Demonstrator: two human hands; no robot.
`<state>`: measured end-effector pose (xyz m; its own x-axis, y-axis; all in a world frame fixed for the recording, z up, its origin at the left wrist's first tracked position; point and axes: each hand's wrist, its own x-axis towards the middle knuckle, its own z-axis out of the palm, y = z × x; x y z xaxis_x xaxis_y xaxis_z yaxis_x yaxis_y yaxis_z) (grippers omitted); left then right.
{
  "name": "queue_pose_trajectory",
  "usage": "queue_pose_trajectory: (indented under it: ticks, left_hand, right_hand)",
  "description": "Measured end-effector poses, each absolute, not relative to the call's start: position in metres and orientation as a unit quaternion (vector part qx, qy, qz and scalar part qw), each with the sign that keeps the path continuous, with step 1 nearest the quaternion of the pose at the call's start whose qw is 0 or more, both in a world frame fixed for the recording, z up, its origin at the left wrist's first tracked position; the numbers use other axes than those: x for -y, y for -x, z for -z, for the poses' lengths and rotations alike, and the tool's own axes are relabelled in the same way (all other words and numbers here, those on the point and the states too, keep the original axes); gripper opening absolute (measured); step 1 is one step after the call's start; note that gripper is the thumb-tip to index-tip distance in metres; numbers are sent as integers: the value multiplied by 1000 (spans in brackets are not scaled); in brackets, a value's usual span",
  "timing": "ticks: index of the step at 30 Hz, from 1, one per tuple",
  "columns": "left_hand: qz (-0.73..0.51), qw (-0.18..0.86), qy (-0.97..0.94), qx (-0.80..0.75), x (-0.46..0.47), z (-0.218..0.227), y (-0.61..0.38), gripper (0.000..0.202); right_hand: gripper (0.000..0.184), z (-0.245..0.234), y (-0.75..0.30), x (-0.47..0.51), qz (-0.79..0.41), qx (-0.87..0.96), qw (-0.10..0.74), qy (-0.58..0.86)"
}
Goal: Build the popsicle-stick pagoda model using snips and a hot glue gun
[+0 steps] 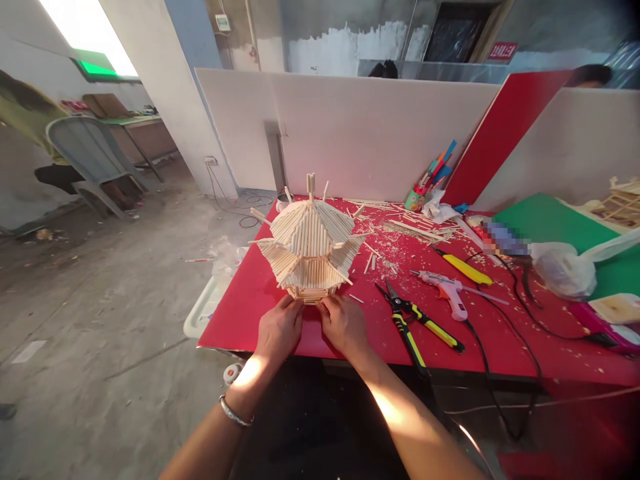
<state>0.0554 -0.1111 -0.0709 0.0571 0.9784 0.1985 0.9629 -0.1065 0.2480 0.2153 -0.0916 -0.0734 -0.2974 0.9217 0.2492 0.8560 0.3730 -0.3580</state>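
Observation:
A small pavilion model [310, 250] built of pale wooden sticks stands on the red table [250, 300] near its left front corner. My left hand [280, 330] grips the model's base at the near left side, fingers curled onto it. My right hand [344, 323] holds the base at the near right side in the same way. A silver bracelet [235, 412] is on my left wrist.
To the right of the model lie yellow-handled pliers [417, 323], a white glue gun [447, 290] with its black cable, a yellow knife [465, 268], loose sticks and sawdust. A cup of pens [425, 183], a green mat [550, 223] and a plastic bag [563, 267] lie farther back. A person on a chair [93, 157] sits far left.

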Motion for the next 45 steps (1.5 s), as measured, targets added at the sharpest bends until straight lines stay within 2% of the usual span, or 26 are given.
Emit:
queue_pose_trajectory:
  ticks: [8, 16, 20, 23, 27, 30, 35, 38, 41, 45]
  left_hand:
    - [-181, 18, -742, -645, 118, 72, -58, 30]
    - [-325, 178, -689, -623, 114, 67, -47, 23]
    - [-377, 223, -689, -577, 112, 65, -42, 29]
    - [-388, 226, -696, -560, 113, 65, -41, 33]
    - [-391, 222, -699, -556, 113, 66, -41, 29]
    - [-393, 216, -692, -566, 114, 66, -41, 27]
    - [-388, 199, -681, -589, 117, 66, -43, 22]
    - [-344, 149, -696, -612, 119, 67, -48, 19]
    - [-318, 106, -700, -631, 120, 70, -53, 19]
    - [-341, 125, -691, -625, 119, 74, -51, 17]
  right_hand:
    - [27, 74, -216, 93, -86, 800, 220, 552]
    - [28, 66, -220, 98, -110, 809, 241, 525]
    - [29, 58, -243, 105, -117, 793, 301, 517]
    - [33, 51, -293, 101, -85, 732, 347, 581]
    - [36, 45, -380, 85, -6, 561, 253, 788]
    - [45, 49, -425, 73, -31, 513, 222, 828]
    - [35, 60, -452, 53, -129, 486, 206, 840]
    - [25, 61, -456, 46, -172, 471, 240, 831]
    - [29, 59, -454, 56, -201, 452, 301, 816]
    - [34, 59, -443, 100, -266, 418, 463, 735]
